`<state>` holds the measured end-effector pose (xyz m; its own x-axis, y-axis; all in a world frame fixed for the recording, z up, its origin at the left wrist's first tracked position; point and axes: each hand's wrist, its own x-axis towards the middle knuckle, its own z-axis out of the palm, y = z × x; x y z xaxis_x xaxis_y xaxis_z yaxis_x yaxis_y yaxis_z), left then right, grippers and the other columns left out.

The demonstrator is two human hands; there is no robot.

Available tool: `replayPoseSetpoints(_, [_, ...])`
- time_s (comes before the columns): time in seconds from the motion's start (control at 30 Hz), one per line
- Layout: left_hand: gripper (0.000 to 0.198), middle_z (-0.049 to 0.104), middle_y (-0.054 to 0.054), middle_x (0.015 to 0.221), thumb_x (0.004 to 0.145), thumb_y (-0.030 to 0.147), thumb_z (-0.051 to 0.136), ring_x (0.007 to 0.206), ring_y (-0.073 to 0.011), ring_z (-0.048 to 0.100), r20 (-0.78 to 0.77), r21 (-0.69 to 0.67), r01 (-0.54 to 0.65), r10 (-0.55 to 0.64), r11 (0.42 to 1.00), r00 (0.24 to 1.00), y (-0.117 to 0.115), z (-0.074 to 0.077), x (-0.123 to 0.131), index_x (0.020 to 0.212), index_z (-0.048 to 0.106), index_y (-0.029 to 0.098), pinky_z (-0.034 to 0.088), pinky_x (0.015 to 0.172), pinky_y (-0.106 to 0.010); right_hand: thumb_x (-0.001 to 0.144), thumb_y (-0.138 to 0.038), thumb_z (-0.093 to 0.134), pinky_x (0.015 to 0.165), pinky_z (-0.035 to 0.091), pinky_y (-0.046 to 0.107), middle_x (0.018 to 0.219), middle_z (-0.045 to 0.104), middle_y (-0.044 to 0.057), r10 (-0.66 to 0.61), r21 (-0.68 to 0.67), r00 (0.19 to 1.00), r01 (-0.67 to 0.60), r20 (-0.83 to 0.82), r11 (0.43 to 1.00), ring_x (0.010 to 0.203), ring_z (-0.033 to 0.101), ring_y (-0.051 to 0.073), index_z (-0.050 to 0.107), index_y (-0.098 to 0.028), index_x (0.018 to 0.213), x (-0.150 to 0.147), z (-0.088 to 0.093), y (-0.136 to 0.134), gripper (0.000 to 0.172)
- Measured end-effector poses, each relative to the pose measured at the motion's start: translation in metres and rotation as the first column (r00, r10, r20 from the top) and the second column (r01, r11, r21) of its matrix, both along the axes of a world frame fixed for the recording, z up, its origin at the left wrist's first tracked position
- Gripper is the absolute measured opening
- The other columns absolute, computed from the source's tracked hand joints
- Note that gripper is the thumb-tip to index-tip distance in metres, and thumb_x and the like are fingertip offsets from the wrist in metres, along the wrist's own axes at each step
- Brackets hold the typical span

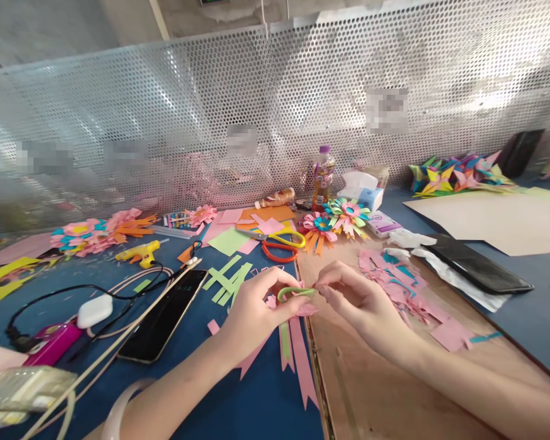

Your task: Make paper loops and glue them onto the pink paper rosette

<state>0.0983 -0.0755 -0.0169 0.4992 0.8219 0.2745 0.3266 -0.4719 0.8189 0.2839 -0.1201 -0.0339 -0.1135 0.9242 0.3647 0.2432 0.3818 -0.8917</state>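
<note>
My left hand [259, 305] pinches a curled green paper strip [296, 291] above a pink paper flower [308, 309], partly hidden by the fingers. The fingertips of my right hand [360, 299] close on the strip's right end. Below the hands hang pink and green paper tails [302, 360] with notched ends; whether they are fixed to the flower I cannot tell. Loose green strips [231, 280] lie just beyond my left hand. Scissors with red and yellow handles [282, 243] rest farther back. Pink paper scraps [394, 284] are scattered beside my right hand.
On the left lie a phone [165, 318], a yellow glue gun [140, 252], cables and a white earphone case [95, 310]. Finished paper flowers [347, 214], a drink bottle [323, 177] and tissues [360, 186] stand behind. A dark phone-like slab [481, 266] lies right. A perforated metal panel [201, 122] closes the back.
</note>
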Motion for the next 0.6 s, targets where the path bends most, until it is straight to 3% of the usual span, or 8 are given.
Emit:
replayPoseSetpoints(0.23, [0.007, 0.063, -0.001, 0.081, 0.077, 0.021, 0.064, 0.071, -0.0134, 0.056, -0.013, 0.026, -0.007, 0.007, 1.0, 1.0, -0.0011, 0.0031, 0.0018, 0.082, 0.06, 0.019, 0.041, 0.056, -0.021, 0.091, -0.027, 0.048, 0.076, 0.041, 0.03, 0.087, 0.054, 0.002, 0.011, 0.027, 0.999, -0.012, 0.048, 1.0, 0.082, 0.053, 0.015, 0.058, -0.022, 0.089, -0.0007, -0.0014, 0.0002, 0.011])
replayPoseSetpoints(0.47, [0.007, 0.063, -0.002, 0.085, 0.078, 0.022, 0.063, 0.073, -0.0138, 0.057, -0.011, 0.013, 0.002, -0.001, 1.0, 1.0, -0.0006, 0.0033, 0.0018, 0.083, 0.06, 0.019, 0.042, 0.059, -0.023, 0.092, -0.029, 0.047, 0.07, 0.041, 0.028, 0.086, 0.055, 0.001, -0.082, 0.024, 0.997, 0.082, 0.008, 0.996, 0.079, 0.053, 0.014, 0.056, -0.022, 0.086, 0.0018, -0.0004, 0.0011, 0.013])
replayPoseSetpoints(0.6, [0.008, 0.063, -0.002, 0.084, 0.079, 0.026, 0.063, 0.073, -0.0141, 0.057, -0.008, 0.019, -0.001, 0.001, 1.0, 1.0, -0.0006, 0.0015, 0.0011, 0.084, 0.061, 0.02, 0.041, 0.057, -0.022, 0.091, -0.032, 0.047, 0.075, 0.043, 0.031, 0.092, 0.057, 0.003, -0.031, 0.014, 0.998, 0.031, 0.046, 0.999, 0.085, 0.055, 0.017, 0.058, -0.023, 0.093, -0.0002, 0.0008, -0.0003, 0.015])
